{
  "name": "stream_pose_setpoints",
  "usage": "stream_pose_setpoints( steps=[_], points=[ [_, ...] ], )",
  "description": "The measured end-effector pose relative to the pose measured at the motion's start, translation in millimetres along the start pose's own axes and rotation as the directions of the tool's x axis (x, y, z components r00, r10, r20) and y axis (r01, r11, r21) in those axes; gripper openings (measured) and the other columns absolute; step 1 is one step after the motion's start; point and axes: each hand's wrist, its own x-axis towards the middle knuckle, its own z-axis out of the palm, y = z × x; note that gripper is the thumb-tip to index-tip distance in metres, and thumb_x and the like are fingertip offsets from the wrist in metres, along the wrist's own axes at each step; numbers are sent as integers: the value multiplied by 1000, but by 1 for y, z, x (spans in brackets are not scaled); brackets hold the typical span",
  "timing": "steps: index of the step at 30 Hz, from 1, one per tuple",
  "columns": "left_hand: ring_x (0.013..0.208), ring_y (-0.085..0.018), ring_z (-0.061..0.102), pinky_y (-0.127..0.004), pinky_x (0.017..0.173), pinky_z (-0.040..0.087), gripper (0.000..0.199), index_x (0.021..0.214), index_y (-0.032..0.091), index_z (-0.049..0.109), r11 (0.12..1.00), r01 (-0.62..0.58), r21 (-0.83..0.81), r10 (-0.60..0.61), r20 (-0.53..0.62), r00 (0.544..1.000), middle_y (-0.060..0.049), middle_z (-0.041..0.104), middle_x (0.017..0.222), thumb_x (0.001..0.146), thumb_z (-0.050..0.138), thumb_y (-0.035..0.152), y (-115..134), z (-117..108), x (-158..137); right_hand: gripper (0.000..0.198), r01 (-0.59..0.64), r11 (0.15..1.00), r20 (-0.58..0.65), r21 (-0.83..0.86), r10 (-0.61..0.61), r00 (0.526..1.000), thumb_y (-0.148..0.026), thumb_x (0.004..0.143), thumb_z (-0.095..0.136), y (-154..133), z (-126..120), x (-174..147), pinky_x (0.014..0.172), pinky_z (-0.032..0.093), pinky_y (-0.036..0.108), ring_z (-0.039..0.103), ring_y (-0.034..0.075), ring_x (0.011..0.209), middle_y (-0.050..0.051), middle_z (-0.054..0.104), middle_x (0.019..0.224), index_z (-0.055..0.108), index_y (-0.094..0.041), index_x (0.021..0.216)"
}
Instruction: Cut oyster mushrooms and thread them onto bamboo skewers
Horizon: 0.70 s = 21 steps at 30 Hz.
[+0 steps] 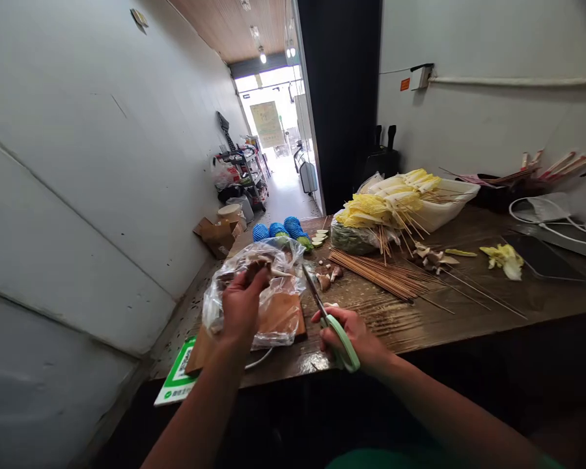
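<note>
My left hand [241, 299] is closed on a brown oyster mushroom [258, 270], held above a clear plastic bag [280, 319]. More mushrooms show inside the bag, which lies over a wooden cutting board [202, 348]. In my right hand [354, 332] is a pair of scissors with pale green handles [344, 345]. The blades point up and away, toward the bag's right edge. Several cut mushroom pieces [323, 282] lie on the table just beyond the scissors.
Bamboo skewers [376, 273] lie in a bundle at mid-table. Behind them, skewered cabbage leaves [390, 195] fill a white basin [449, 205]. Vegetables in blue foam nets [278, 229] sit at the far edge. A green QR sign [178, 374] is front left; a phone-like dark slab [542, 257] is right.
</note>
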Motion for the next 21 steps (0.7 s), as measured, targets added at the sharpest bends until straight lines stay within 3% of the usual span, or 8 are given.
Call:
stream_pose_setpoints(
  steps=[3, 7, 12, 16, 21],
  points=[
    [64, -10, 60, -22, 62, 48, 28, 78, 14, 67, 897, 308, -319, -302, 69, 951, -2, 66, 75, 54, 78, 24, -18, 36, -18, 29, -45, 999, -34, -24, 44, 998, -28, 70, 59, -9, -13, -21, 42, 45, 22, 54, 9, 47, -4, 58, 61, 50, -17, 94],
    [64, -10, 60, -24, 65, 52, 26, 72, 12, 65, 803, 379, -460, -393, 68, 917, 0, 65, 74, 51, 79, 15, -31, 73, -33, 32, -153, 987, -99, -56, 147, 984, -38, 70, 61, -14, -29, -37, 40, 44, 20, 52, 8, 45, -4, 57, 61, 49, -17, 90],
    [59, -10, 60, -22, 59, 51, 28, 69, 10, 63, 820, 442, -364, -421, 139, 896, -1, 64, 68, 49, 80, 18, -36, 94, -48, 36, -247, 952, -186, -180, 214, 959, -51, 72, 60, -11, -46, -41, 33, 43, 18, 50, 7, 38, -4, 56, 57, 48, -17, 76],
    [51, -10, 58, -20, 47, 45, 32, 67, 11, 60, 866, 445, -230, -410, 185, 893, 0, 61, 59, 49, 80, 28, -44, 96, -57, 41, -267, 936, -220, -229, 217, 951, -56, 72, 59, -10, -57, -40, 30, 43, 18, 50, 7, 35, -4, 55, 54, 46, -17, 73],
    [50, -11, 58, -20, 46, 42, 35, 66, 12, 58, 907, 392, -154, -364, 180, 914, 0, 61, 58, 50, 79, 35, -53, 94, -59, 44, -280, 927, -193, -250, 235, 953, -60, 73, 56, -10, -66, -43, 30, 43, 18, 51, 7, 36, -4, 55, 55, 47, -17, 73]
  ],
)
